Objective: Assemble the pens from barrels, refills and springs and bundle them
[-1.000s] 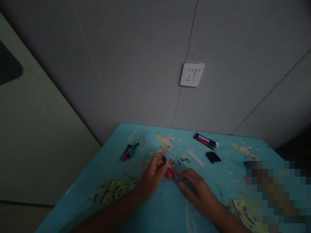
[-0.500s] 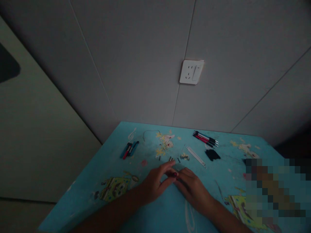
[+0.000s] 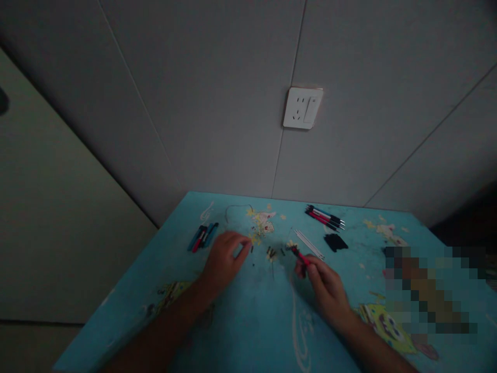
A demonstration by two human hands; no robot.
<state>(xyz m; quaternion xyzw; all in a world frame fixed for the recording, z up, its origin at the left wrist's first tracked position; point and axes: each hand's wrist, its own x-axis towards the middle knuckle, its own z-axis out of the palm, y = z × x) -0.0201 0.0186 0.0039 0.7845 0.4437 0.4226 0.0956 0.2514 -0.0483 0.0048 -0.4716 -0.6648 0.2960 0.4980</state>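
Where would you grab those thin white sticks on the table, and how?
I'd pinch the white sticks around their middle, coming down from above with fingers closing across their length. They lie flat, long and close together, so that should gather them best. The right hand is close by but already holds a red pen part.
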